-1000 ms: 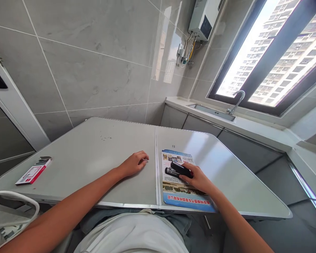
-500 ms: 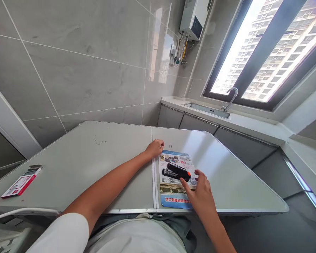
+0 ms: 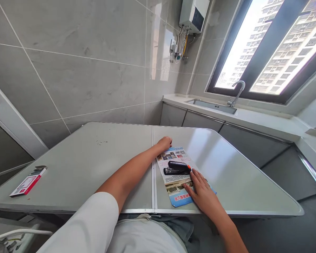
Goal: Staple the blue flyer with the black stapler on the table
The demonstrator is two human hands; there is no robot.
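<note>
A printed leaflet (image 3: pixel 179 200) with photos and a blue lower band lies tilted on the folding table (image 3: pixel 116 140). On top of it rests a black stapler (image 3: pixel 177 168) with an orange tip at its right end. My right hand (image 3: pixel 204 193) lies flat on the leaflet's lower right part, fingers stretched out beside the stapler's right end. At the leaflet's far edge, my left hand (image 3: pixel 165 142) is closed, its fingers curled down by the tabletop. Whatever those fingers hold, if anything, is hidden.
A red and white box (image 3: pixel 28 182) sits at the table's left end. Several tiny staples (image 3: pixel 102 142) are scattered towards the back left. Beyond the table are a counter with a sink (image 3: pixel 213 105) and a faucet (image 3: pixel 237 92), below a window.
My right hand has settled flat onto the leaflet, which is now turned askew. My left hand has shifted right and curls over the spot where two small staples lay.
</note>
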